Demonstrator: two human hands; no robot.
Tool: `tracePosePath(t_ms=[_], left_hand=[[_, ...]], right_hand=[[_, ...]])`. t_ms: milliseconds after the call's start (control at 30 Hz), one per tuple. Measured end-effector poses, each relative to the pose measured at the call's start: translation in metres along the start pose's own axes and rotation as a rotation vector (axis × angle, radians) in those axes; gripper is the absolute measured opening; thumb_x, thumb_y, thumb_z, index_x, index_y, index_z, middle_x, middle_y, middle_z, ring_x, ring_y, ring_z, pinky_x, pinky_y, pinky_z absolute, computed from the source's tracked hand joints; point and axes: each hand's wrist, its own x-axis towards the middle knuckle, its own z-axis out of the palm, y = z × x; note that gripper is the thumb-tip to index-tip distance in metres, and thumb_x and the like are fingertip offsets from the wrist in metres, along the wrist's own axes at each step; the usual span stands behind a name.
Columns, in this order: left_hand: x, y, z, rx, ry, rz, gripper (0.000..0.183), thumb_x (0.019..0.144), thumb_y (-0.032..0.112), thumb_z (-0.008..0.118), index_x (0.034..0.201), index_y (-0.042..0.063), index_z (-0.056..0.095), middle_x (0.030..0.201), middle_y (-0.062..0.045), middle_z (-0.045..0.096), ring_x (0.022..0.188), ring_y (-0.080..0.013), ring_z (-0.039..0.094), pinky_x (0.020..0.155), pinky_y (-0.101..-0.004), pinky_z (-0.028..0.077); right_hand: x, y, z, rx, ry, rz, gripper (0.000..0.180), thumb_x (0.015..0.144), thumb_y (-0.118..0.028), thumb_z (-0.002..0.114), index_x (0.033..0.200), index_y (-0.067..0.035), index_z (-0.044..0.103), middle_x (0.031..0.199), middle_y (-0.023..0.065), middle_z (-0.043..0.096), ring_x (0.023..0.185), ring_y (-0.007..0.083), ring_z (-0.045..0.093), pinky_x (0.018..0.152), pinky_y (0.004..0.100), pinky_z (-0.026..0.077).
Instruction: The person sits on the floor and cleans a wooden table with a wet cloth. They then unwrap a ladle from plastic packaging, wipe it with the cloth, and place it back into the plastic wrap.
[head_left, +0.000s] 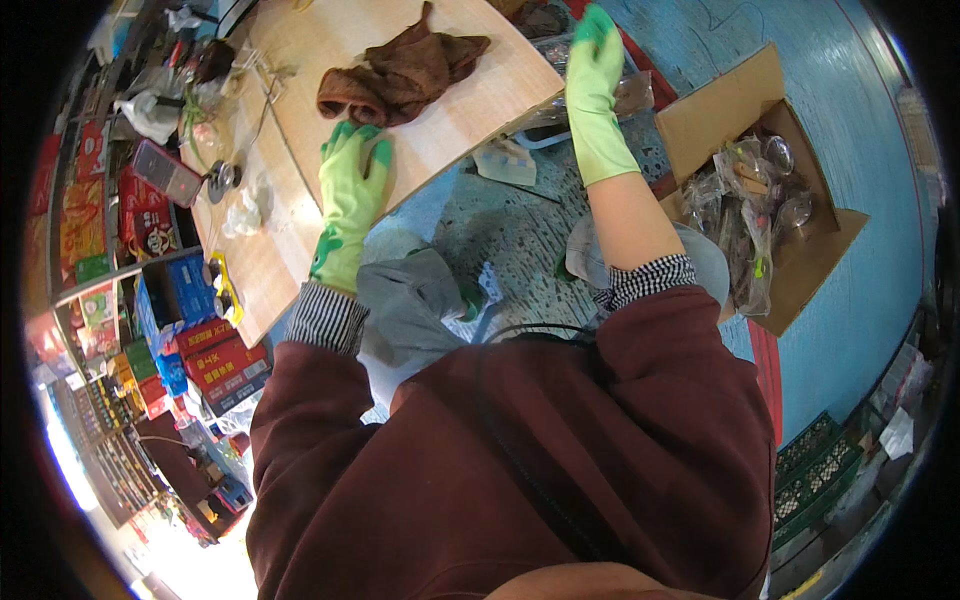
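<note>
My left hand (351, 180), in a pale green rubber-coated work glove, lies on the wooden tabletop (442, 142) with the thumb apart from the fingers. Its fingertips are at the near edge of a crumpled brown cloth (409, 71); whether they touch it I cannot tell. A matching glove covers my right hand (598, 82), stretched out past the table's right corner. Below that hand is a container of clear plastic-wrapped items (553, 52). The right fingertips point away from me, and whether they grip anything does not show.
An open cardboard box (810, 255) at right holds several items in clear plastic bags (742, 202). On the left, a phone (166, 172) stands on a holder near crumpled white tissue (246, 214). Red boxes (221, 364) fill part of the left side. Green crates (817, 472) stand lower right.
</note>
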Motion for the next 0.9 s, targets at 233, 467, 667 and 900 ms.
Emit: tracePosePath(t_ms=[233, 467, 667, 900], left_hand=[[0.003, 0.003, 0.002, 0.000, -0.030, -0.048, 0.025, 0.087, 0.018, 0.064, 0.102, -0.001, 0.067, 0.105, -0.021, 0.064, 0.103, -0.0413, 0.056, 0.096, -0.0469, 0.040], [0.001, -0.002, 0.001, -0.013, -0.147, -0.190, 0.036, 0.089, 0.022, 0.063, 0.111, -0.007, 0.063, 0.117, -0.028, 0.060, 0.113, -0.0440, 0.053, 0.101, -0.0495, 0.039], [0.000, 0.000, -0.002, 0.021, -0.200, -0.241, 0.039, 0.090, 0.025, 0.062, 0.113, -0.007, 0.062, 0.119, -0.028, 0.059, 0.115, -0.0437, 0.052, 0.102, -0.0496, 0.038], [0.001, 0.001, 0.001, -0.028, -0.130, -0.221, 0.034, 0.090, 0.021, 0.062, 0.111, -0.006, 0.063, 0.118, -0.027, 0.060, 0.111, -0.0439, 0.053, 0.099, -0.0482, 0.040]], right_hand=[[-0.029, 0.188, -0.112, -0.622, 0.441, 0.841, 0.071, 0.083, -0.050, 0.071, 0.126, 0.005, 0.055, 0.124, 0.0226, 0.062, 0.113, 0.0343, 0.060, 0.096, 0.0435, 0.046], [0.015, 0.268, -0.153, -0.836, 0.259, 0.714, 0.083, 0.073, -0.054, 0.077, 0.126, 0.007, 0.056, 0.125, 0.0307, 0.060, 0.116, 0.0422, 0.059, 0.096, 0.0486, 0.046], [0.031, 0.262, -0.158, -1.121, -0.002, 0.805, 0.051, 0.085, -0.046, 0.064, 0.109, -0.001, 0.069, 0.107, 0.0242, 0.069, 0.102, 0.0423, 0.066, 0.087, 0.0504, 0.050], [0.039, 0.219, -0.122, -1.002, 0.131, 0.652, 0.040, 0.090, -0.036, 0.058, 0.119, -0.010, 0.064, 0.108, 0.0211, 0.069, 0.102, 0.0417, 0.066, 0.086, 0.0508, 0.051]])
